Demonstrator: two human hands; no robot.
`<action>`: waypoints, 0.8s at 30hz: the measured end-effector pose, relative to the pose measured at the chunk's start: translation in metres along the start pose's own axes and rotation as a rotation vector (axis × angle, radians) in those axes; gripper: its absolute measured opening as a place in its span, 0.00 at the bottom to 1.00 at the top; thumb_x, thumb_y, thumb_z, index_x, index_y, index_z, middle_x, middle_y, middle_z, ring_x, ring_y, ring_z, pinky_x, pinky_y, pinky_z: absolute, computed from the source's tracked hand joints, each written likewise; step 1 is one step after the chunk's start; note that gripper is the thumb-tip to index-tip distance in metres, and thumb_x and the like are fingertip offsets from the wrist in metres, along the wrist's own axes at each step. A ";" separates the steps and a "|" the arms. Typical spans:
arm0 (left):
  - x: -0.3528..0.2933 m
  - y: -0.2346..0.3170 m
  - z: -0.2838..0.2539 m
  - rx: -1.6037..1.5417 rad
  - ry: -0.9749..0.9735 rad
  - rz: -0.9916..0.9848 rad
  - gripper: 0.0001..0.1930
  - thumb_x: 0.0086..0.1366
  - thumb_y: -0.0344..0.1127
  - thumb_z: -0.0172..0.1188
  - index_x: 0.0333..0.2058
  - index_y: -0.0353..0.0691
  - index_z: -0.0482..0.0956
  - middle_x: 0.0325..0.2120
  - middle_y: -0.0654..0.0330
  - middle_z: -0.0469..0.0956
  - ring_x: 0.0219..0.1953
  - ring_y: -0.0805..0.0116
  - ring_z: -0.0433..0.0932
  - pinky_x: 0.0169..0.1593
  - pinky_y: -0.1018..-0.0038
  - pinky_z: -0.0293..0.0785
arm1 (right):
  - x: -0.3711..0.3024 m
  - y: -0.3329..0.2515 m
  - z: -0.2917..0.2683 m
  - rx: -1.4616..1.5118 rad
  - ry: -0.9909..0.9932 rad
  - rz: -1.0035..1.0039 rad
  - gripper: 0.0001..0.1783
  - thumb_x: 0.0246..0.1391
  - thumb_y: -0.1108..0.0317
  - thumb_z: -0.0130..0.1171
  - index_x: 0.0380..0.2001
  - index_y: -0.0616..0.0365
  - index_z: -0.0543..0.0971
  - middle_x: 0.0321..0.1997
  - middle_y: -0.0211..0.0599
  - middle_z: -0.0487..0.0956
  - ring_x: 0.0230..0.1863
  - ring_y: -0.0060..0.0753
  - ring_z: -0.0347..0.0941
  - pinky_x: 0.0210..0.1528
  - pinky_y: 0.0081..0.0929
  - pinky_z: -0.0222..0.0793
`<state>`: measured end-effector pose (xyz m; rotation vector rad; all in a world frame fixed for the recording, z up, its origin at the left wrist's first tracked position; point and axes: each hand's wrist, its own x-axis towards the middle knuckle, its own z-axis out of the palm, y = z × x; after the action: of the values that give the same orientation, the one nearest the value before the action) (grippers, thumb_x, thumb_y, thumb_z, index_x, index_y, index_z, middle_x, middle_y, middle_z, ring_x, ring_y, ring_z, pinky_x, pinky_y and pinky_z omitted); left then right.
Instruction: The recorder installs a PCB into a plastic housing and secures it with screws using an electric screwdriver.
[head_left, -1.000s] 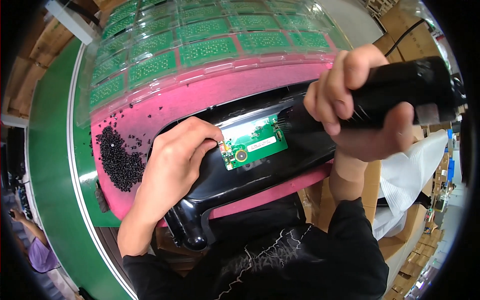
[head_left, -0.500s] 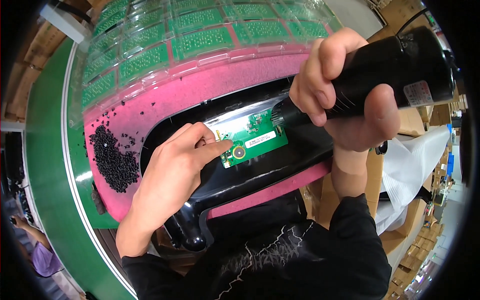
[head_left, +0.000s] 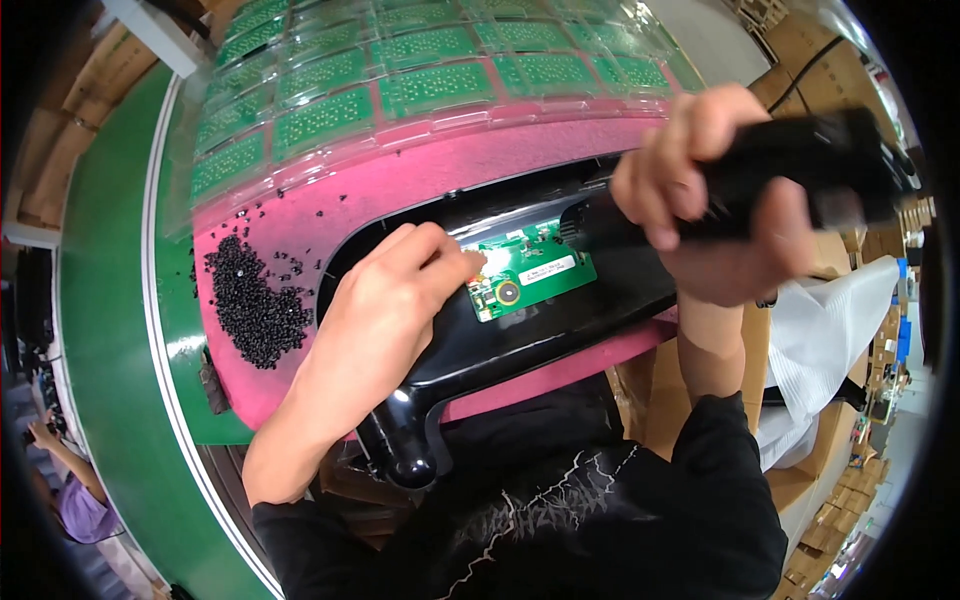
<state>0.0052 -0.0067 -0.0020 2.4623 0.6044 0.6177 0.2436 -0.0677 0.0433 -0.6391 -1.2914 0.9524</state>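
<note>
A green circuit board (head_left: 548, 290) with a white label and a round component lies in a black curved plastic housing (head_left: 540, 335). My left hand (head_left: 385, 295) rests over the housing, its fingers pinched together at the board's left end; whatever is between the fingertips is hidden. My right hand (head_left: 700, 190), smeared by motion, is wrapped round a black cylindrical electric screwdriver (head_left: 800, 160). The tool lies nearly level, and its narrower nose points left at the board's far right corner. Whether its tip touches the board cannot be seen.
A pink mat (head_left: 300, 215) lies under the housing. On its left is a pile of small black screws (head_left: 255, 310). Clear trays of green circuit boards (head_left: 430, 85) stand at the back. To the right is a cardboard box (head_left: 690, 415) with white wrapping (head_left: 830, 330).
The whole view has shifted, so the housing and mat sit farther right. My left fingertips have drawn back from the round component toward the board's far left corner. My right hand has become blurred.
</note>
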 end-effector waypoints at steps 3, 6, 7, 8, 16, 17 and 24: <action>-0.001 0.000 -0.002 -0.241 0.166 -0.020 0.13 0.54 0.18 0.66 0.40 0.34 0.81 0.30 0.55 0.80 0.33 0.60 0.82 0.38 0.71 0.78 | 0.003 -0.010 0.011 0.227 -0.094 -0.095 0.26 0.55 0.42 0.58 0.41 0.52 0.69 0.29 0.23 0.72 0.19 0.18 0.69 0.28 0.23 0.65; 0.002 0.002 -0.001 -0.252 0.192 0.049 0.13 0.54 0.23 0.69 0.39 0.33 0.80 0.28 0.54 0.81 0.30 0.60 0.82 0.34 0.70 0.78 | 0.010 -0.016 0.022 0.234 -0.132 -0.219 0.27 0.51 0.43 0.63 0.41 0.51 0.68 0.28 0.22 0.72 0.20 0.17 0.72 0.28 0.23 0.69; 0.002 0.001 -0.001 -0.255 0.192 0.084 0.13 0.54 0.24 0.69 0.39 0.33 0.79 0.28 0.53 0.79 0.29 0.57 0.81 0.32 0.67 0.77 | 0.011 -0.007 0.027 0.242 -0.109 -0.314 0.27 0.50 0.43 0.64 0.41 0.51 0.68 0.28 0.21 0.72 0.20 0.17 0.72 0.28 0.24 0.70; 0.001 0.000 -0.003 -0.246 0.183 0.102 0.14 0.54 0.24 0.70 0.39 0.33 0.79 0.27 0.54 0.79 0.29 0.56 0.80 0.33 0.66 0.77 | 0.012 -0.003 0.029 0.242 -0.112 -0.313 0.27 0.50 0.43 0.64 0.41 0.51 0.68 0.28 0.21 0.72 0.20 0.17 0.72 0.28 0.24 0.70; 0.002 0.000 -0.002 -0.279 0.225 0.142 0.14 0.54 0.19 0.65 0.40 0.33 0.77 0.29 0.51 0.78 0.32 0.53 0.79 0.35 0.64 0.76 | 0.022 -0.007 0.029 0.213 -0.238 -0.245 0.28 0.50 0.44 0.65 0.41 0.51 0.68 0.27 0.22 0.73 0.20 0.18 0.73 0.26 0.22 0.69; 0.002 0.000 -0.002 -0.309 0.211 0.112 0.14 0.55 0.18 0.65 0.40 0.33 0.77 0.29 0.51 0.78 0.32 0.53 0.79 0.36 0.64 0.76 | 0.022 -0.007 0.029 0.213 -0.238 -0.245 0.28 0.50 0.44 0.65 0.41 0.51 0.68 0.27 0.22 0.73 0.20 0.18 0.73 0.26 0.22 0.69; 0.001 -0.003 0.000 -0.260 0.247 0.131 0.13 0.55 0.19 0.65 0.40 0.33 0.77 0.30 0.52 0.79 0.32 0.53 0.80 0.35 0.64 0.76 | 0.022 -0.002 0.032 0.134 -0.188 -0.098 0.28 0.51 0.42 0.63 0.40 0.53 0.68 0.26 0.24 0.72 0.19 0.19 0.70 0.25 0.23 0.66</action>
<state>0.0050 -0.0042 -0.0031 2.2097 0.4257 0.9969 0.2129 -0.0527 0.0621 -0.3859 -1.3980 1.0275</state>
